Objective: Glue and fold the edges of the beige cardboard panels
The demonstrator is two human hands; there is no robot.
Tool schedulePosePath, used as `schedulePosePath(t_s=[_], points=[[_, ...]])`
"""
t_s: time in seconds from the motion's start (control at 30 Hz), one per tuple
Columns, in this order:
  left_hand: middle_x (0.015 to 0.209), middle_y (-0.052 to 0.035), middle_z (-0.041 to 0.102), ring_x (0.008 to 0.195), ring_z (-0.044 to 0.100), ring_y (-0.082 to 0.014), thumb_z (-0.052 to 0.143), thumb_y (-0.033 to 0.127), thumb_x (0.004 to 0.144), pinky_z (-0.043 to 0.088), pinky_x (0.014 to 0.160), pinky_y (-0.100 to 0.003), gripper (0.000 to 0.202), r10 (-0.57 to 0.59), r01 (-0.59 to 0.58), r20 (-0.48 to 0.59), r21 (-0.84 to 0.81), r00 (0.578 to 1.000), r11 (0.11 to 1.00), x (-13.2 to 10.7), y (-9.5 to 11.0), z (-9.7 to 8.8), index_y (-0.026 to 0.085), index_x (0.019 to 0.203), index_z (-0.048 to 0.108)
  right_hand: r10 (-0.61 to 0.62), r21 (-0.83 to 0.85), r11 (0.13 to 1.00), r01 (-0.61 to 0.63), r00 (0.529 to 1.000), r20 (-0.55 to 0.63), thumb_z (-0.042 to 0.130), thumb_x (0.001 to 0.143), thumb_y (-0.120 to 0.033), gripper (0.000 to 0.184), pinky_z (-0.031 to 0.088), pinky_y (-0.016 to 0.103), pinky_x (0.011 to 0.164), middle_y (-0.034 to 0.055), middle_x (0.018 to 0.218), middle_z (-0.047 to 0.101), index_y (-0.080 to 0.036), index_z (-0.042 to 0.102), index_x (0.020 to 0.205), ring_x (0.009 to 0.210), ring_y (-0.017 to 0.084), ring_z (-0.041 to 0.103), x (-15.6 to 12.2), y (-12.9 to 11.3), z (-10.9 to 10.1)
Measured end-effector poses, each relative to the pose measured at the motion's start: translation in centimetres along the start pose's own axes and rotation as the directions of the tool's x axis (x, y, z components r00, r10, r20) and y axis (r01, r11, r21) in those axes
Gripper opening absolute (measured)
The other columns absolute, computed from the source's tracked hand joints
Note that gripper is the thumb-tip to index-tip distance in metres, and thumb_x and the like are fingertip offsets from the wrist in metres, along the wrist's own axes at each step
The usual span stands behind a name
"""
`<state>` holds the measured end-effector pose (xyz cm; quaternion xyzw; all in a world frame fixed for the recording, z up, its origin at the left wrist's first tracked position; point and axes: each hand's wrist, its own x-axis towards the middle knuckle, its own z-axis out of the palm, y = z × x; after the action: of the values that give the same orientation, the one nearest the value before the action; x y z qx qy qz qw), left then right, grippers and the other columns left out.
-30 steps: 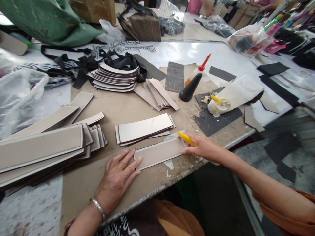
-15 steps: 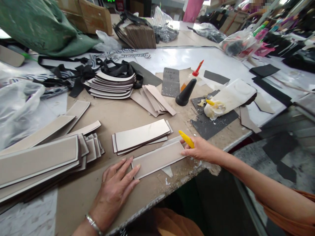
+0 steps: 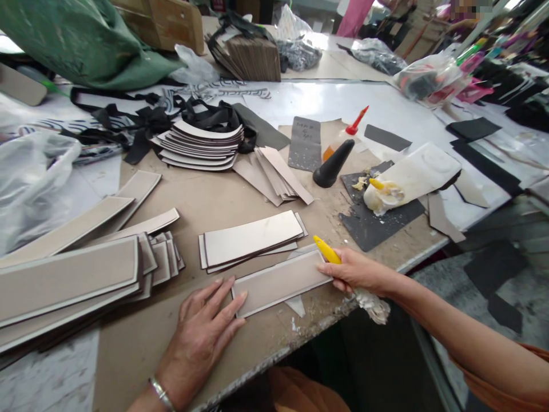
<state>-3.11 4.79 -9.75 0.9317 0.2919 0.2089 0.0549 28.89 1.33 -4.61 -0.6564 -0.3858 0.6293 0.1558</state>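
Note:
A long beige strip (image 3: 278, 283) with pale edges lies flat near the table's front edge. My left hand (image 3: 210, 326) is open, its fingertips resting on the strip's left end. At the other end my right hand (image 3: 354, 269) is closed around a brush with a yellow handle (image 3: 326, 250). Its clumped whitish head (image 3: 374, 307) pokes out below the palm, over the table edge. My right thumb touches the strip's right end. Just behind lies a small stack of similar strips (image 3: 253, 237).
Larger strip stacks (image 3: 68, 280) spread at the left. A white glue-smeared container (image 3: 412, 174) lies on a dark sheet at the right, beside a black cone (image 3: 333, 164) and a red-tipped bottle (image 3: 352, 127). Curved pieces (image 3: 201, 149) are piled farther back.
The whole view has shifted slightly. My right hand has turned a little, and more of the brush's whitish head shows below it. My left hand stays on the strip.

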Motion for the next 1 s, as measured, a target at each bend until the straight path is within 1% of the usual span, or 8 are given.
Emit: schedulePosePath(t_s=[0.4, 0.57, 0.67, 0.77, 0.83, 0.9, 0.93, 1.0], points=[[0.124, -0.0098, 0.056, 0.114, 0.046, -0.0262, 0.054, 0.031, 0.085, 0.039, 0.091, -0.043, 0.029, -0.133, 0.141, 0.087, -0.088, 0.987, 0.986, 0.2, 0.7, -0.6, 0.023, 0.112, 0.06, 0.072, -0.01, 0.997, -0.074, 0.988, -0.134, 0.064, 0.063, -0.063, 0.049, 0.025, 0.02, 0.035, -0.0045, 0.04, 0.046, -0.019, 0.043, 0.06, 0.033, 0.006, 0.033, 0.1, 0.1, 0.7], [0.131, -0.0151, 0.049, 0.12, 0.041, -0.0267, 0.051, 0.031, 0.086, 0.04, 0.094, -0.046, 0.038, -0.133, 0.139, 0.052, -0.139, 0.99, 0.981, -0.3, 0.8, -1.0, 0.019, 0.122, 0.051, 0.055, 0.03, 0.998, -0.05, 0.984, -0.168, 0.065, 0.06, -0.064, 0.05, 0.023, 0.02, 0.036, -0.0049, 0.039, 0.045, -0.019, 0.044, 0.062, 0.033, 0.006, 0.032, -0.6, -0.1, 1.7], [0.134, -0.0192, 0.043, 0.127, 0.034, -0.0277, 0.053, 0.022, 0.085, 0.036, 0.099, -0.049, 0.042, -0.149, 0.144, -0.023, -0.159, 0.989, 0.977, 0.1, 2.3, -1.4, 0.015, 0.126, 0.046, 0.031, 0.091, 0.996, -0.014, 0.983, -0.181, 0.066, 0.061, -0.062, 0.049, 0.023, 0.019, 0.036, -0.0063, 0.04, 0.045, -0.018, 0.045, 0.066, 0.034, 0.005, 0.032, -1.3, -0.2, 2.6], [0.131, -0.0192, 0.048, 0.126, 0.037, -0.0271, 0.056, 0.017, 0.082, 0.036, 0.101, -0.046, 0.044, -0.047, 0.028, -0.055, -0.305, 0.997, 0.952, 1.0, 5.4, -2.0, 0.012, 0.125, 0.047, 0.007, 0.152, 0.988, 0.025, 0.979, -0.203, 0.065, 0.063, -0.061, 0.047, 0.024, 0.018, 0.036, -0.007, 0.041, 0.045, -0.018, 0.045, 0.069, 0.035, 0.006, 0.034, -1.9, 0.2, 4.0], [0.12, -0.0177, 0.058, 0.116, 0.05, -0.025, 0.054, 0.019, 0.083, 0.042, 0.097, -0.039, 0.039, 0.041, -0.023, 0.022, -0.53, 0.999, 0.848, 1.6, 7.9, -2.0, 0.012, 0.122, 0.051, -0.022, 0.176, 0.982, 0.063, 0.975, -0.223, 0.063, 0.065, -0.06, 0.046, 0.024, 0.018, 0.036, -0.007, 0.041, 0.046, -0.018, 0.045, 0.069, 0.034, 0.006, 0.034, -2.3, 0.5, 4.9], [0.105, -0.0147, 0.066, 0.098, 0.061, -0.022, 0.052, 0.024, 0.085, 0.047, 0.088, -0.033, 0.033, 0.039, 0.134, 0.205, -0.762, 0.978, 0.634, 2.1, 10.1, -1.6, 0.014, 0.116, 0.057, -0.055, 0.188, 0.976, 0.107, 0.963, -0.262, 0.062, 0.067, -0.059, 0.045, 0.025, 0.018, 0.036, -0.0066, 0.04, 0.046, -0.018, 0.045, 0.068, 0.034, 0.006, 0.035, -2.8, 0.8, 5.8], [0.099, -0.0131, 0.068, 0.092, 0.063, -0.0209, 0.052, 0.028, 0.085, 0.049, 0.084, -0.031, 0.031, -0.012, 0.281, 0.314, -0.833, 0.949, 0.477, 2.2, 11.0, -1.2, 0.016, 0.113, 0.06, -0.064, 0.195, 0.973, 0.123, 0.956, -0.286, 0.062, 0.067, -0.059, 0.045, 0.025, 0.019, 0.036, -0.0063, 0.04, 0.046, -0.018, 0.045, 0.067, 0.034, 0.006, 0.035, -3.0, 0.9, 6.2], [0.099, -0.0111, 0.068, 0.091, 0.063, -0.021, 0.059, 0.036, 0.08, 0.049, 0.082, -0.031, 0.035, -0.146, 0.52, 0.509, -0.853, 0.848, 0.043, 2.6, 12.3, -0.3, 0.019, 0.11, 0.062, -0.064, 0.221, 0.965, 0.143, 0.942, -0.329, 0.063, 0.066, -0.06, 0.045, 0.025, 0.019, 0.037, -0.0061, 0.038, 0.045, -0.018, 0.045, 0.067, 0.034, 0.007, 0.035, -3.5, 0.9, 7.0]])
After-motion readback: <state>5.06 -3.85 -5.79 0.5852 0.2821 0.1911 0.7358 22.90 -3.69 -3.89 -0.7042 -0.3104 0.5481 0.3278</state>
